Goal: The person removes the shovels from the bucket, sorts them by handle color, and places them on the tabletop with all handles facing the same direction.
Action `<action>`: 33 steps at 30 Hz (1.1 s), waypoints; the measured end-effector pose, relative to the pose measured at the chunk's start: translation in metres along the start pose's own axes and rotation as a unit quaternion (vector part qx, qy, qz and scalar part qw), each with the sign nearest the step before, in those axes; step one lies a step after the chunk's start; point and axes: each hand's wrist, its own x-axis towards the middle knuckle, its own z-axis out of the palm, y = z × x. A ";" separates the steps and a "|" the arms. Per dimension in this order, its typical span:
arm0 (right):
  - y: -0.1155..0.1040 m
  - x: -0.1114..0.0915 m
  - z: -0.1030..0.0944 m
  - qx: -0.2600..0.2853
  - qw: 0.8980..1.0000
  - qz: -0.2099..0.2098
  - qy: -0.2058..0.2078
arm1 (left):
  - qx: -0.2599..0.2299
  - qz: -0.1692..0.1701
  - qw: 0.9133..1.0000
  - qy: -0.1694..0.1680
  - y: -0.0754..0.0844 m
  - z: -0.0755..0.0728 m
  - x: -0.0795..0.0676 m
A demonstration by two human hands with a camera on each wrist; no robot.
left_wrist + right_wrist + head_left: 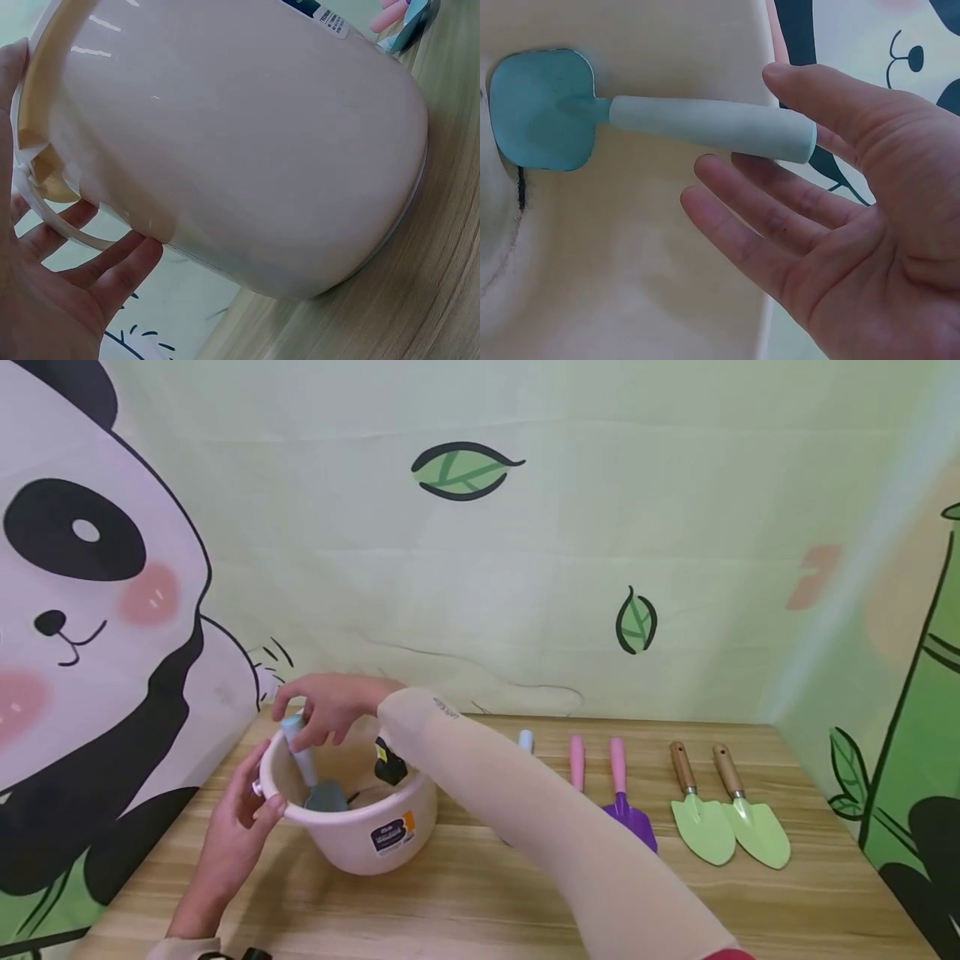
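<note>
A pale bucket (352, 847) with a label stands on the left of the table. My left hand (243, 818) grips its rim, thumb on top and fingers outside by the carrying handle (64, 225). Inside the bucket, a small shovel with a teal blade (544, 109) and light blue grip (705, 127) leans against the wall, blade down. My right hand (333, 706) is at the upper end of that grip. In the right wrist view, the fingers are loosely spread beneath the grip and the thumb stands off its other side.
To the right lie a light blue handle (527, 739), partly behind my right arm, a pink handle (577, 760), a purple shovel (637, 827) with a pink handle, and two green trowels (703, 835) with wooden handles. A printed cloth (337, 568) rises behind the table.
</note>
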 end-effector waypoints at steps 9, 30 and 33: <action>0.002 0.002 0.003 -0.002 1.000 -0.008 0.009 | 0.004 0.010 1.000 0.002 0.000 0.000 0.001; 0.006 0.002 0.006 -0.012 0.999 -0.030 0.029 | 0.001 0.007 1.000 0.003 -0.001 0.000 0.001; 0.007 0.002 0.007 -0.010 0.999 -0.032 0.030 | 0.013 0.004 1.000 0.004 -0.001 0.000 0.000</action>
